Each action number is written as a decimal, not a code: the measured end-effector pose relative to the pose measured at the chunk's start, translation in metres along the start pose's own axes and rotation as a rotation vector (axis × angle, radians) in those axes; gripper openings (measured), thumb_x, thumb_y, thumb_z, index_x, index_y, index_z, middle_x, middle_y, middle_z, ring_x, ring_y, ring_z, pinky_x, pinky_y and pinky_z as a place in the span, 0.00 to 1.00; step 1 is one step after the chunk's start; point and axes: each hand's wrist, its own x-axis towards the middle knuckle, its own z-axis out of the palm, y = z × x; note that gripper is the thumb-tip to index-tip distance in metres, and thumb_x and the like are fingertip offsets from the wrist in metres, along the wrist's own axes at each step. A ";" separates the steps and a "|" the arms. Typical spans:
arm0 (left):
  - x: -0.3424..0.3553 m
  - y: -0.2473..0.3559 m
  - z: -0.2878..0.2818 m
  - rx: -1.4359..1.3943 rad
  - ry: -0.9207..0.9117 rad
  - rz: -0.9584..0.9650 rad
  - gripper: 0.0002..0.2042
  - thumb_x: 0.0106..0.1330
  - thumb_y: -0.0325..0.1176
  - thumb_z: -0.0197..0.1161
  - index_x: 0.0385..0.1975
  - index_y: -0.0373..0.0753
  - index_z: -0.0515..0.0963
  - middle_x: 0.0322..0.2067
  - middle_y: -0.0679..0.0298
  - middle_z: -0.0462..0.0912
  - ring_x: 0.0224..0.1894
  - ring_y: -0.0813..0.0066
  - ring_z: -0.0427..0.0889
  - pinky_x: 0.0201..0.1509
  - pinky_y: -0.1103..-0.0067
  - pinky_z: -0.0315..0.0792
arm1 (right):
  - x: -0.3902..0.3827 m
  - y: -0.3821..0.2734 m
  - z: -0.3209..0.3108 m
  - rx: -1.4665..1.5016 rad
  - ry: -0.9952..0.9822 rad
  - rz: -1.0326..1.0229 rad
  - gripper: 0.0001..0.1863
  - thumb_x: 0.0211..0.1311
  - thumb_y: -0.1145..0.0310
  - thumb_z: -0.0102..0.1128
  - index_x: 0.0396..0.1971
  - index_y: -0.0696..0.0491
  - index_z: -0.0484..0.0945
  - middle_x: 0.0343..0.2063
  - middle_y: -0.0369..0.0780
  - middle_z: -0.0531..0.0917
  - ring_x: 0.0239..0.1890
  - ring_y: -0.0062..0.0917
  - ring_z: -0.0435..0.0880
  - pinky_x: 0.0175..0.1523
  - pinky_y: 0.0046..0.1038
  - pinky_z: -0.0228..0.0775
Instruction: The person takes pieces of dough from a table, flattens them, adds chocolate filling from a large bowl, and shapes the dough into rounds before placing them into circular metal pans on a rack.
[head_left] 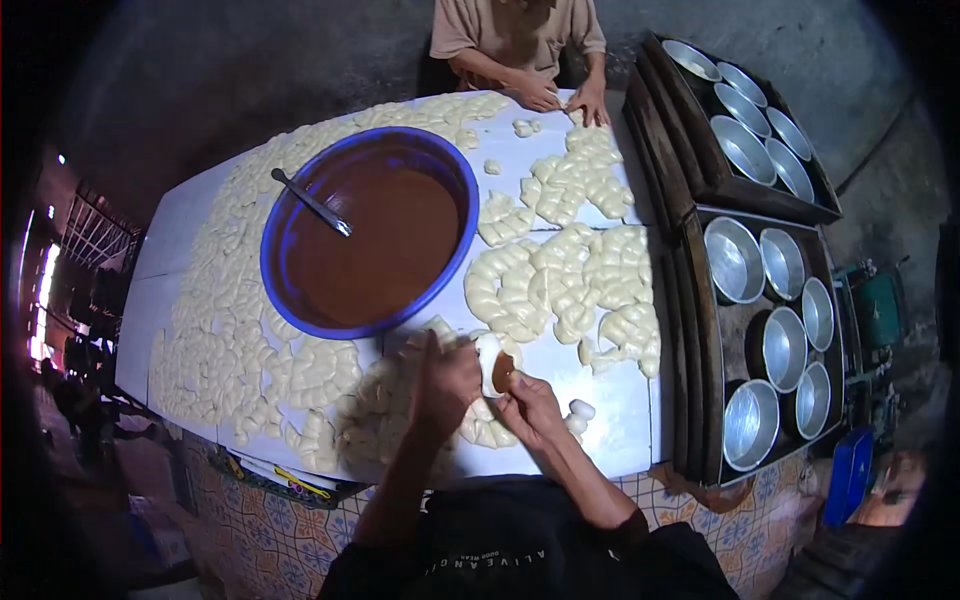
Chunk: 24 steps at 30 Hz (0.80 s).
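Observation:
My right hand (525, 400) grips a piece of pale dough with brown filling (502, 370) in it. My left hand (448, 385) is curled just left of that piece, slightly blurred; what it holds, if anything, I cannot make out. A large blue basin (448, 282) of brown paste (370, 260) stands beyond my hands, with a metal spatula (310, 200) resting in it. Many pale dough pieces (540, 280) cover the white table (615, 420), and a few small ones (580, 412) lie right of my right hand.
A person (515, 50) across the table has both hands on dough at the far edge. On the right, two dark wooden trays (690, 420) hold several round metal pans (745, 420). Green machinery (880, 305) and a blue container (850, 470) are beyond them. Patterned tiles (270, 530) cover the floor.

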 end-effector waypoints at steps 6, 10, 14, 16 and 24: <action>-0.020 -0.052 0.011 0.375 0.152 0.166 0.22 0.68 0.35 0.53 0.58 0.29 0.67 0.43 0.58 0.76 0.45 0.71 0.77 0.47 0.78 0.70 | -0.032 -0.005 0.019 -0.994 0.255 -0.569 0.20 0.58 0.79 0.58 0.52 0.60 0.75 0.44 0.40 0.76 0.40 0.23 0.73 0.44 0.22 0.68; -0.024 -0.068 -0.007 1.285 -0.086 0.740 0.20 0.60 0.17 0.56 0.54 0.23 0.69 0.43 0.56 0.73 0.45 0.74 0.78 0.46 0.83 0.73 | -0.053 -0.025 0.022 -1.655 0.021 -0.787 0.25 0.47 0.83 0.58 0.50 0.55 0.76 0.47 0.43 0.74 0.46 0.35 0.71 0.49 0.32 0.66; -0.038 -0.067 0.007 0.884 -0.152 0.421 0.11 0.62 0.19 0.60 0.43 0.22 0.76 0.44 0.55 0.74 0.45 0.75 0.78 0.47 0.81 0.75 | -0.056 -0.029 0.009 -1.004 0.136 -0.762 0.13 0.52 0.80 0.63 0.40 0.58 0.80 0.44 0.43 0.77 0.42 0.27 0.79 0.47 0.27 0.71; -0.037 -0.075 -0.004 0.896 -0.156 0.520 0.10 0.62 0.22 0.62 0.41 0.22 0.77 0.43 0.56 0.75 0.42 0.74 0.78 0.44 0.82 0.76 | -0.063 -0.035 0.007 -0.857 0.131 -0.676 0.14 0.51 0.79 0.65 0.41 0.59 0.80 0.45 0.43 0.77 0.47 0.28 0.78 0.49 0.26 0.71; -0.048 -0.106 0.011 0.578 0.070 0.213 0.08 0.67 0.29 0.57 0.32 0.28 0.77 0.36 0.63 0.79 0.37 0.80 0.79 0.37 0.84 0.76 | -0.103 -0.020 -0.008 -1.279 0.096 -0.481 0.17 0.55 0.74 0.64 0.46 0.57 0.79 0.44 0.44 0.78 0.44 0.27 0.78 0.46 0.24 0.71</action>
